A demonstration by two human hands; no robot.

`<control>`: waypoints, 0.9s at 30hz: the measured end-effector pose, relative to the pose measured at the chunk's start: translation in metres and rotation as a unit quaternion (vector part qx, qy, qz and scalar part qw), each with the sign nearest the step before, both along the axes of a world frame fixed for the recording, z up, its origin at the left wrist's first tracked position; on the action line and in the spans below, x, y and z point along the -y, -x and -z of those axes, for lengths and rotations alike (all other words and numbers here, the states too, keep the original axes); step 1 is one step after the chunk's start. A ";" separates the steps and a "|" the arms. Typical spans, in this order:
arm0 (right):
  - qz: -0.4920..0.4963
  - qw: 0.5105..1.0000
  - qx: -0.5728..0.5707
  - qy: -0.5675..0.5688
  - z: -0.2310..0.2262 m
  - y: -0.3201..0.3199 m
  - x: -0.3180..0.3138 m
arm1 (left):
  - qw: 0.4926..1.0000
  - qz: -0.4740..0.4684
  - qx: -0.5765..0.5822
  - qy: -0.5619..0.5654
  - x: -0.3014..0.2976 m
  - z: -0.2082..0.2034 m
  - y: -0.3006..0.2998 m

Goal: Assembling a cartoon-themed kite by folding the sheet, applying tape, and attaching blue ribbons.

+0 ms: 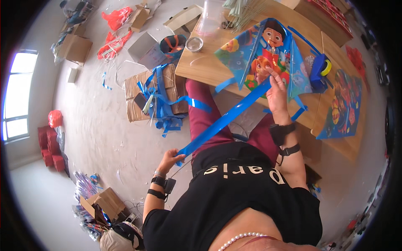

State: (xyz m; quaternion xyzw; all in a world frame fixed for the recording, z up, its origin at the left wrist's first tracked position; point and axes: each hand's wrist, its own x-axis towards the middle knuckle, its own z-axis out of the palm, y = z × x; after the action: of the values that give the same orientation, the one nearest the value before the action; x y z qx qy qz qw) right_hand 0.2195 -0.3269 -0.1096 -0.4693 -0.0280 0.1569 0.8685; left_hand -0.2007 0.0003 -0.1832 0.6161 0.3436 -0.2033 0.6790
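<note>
A long blue plastic ribbon [224, 121] is stretched taut on a slant across my lap. Its lower end is pinched in my left hand [171, 160], off to the left of my body. Higher up, my right hand [277, 90] grips the other end at the table's near edge. Just beyond that hand a colourful cartoon-printed kite [289, 56] lies on the wooden table [197, 69], its thin rods showing. A short piece of ribbon hangs below the kite.
Left of my knees, a cardboard box [134, 83] carries a heap of blue ribbons [161, 104]. On the table are a tape roll [194, 44], a blue tape dispenser [320, 71] and a second printed kite [343, 106]. Red bags [113, 44] and cartons [75, 48] lie on the floor.
</note>
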 end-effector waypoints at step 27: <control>0.001 0.969 0.165 0.182 -0.041 0.030 0.023 | 0.958 0.134 0.250 0.032 0.189 -0.084 -0.346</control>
State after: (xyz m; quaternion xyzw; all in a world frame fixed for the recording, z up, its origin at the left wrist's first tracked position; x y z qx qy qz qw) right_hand 0.1891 -0.3495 -0.0688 -0.6388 -0.1412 0.0790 0.7522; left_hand 0.1456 -0.1888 -0.0992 0.6658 0.0707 -0.1423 0.7290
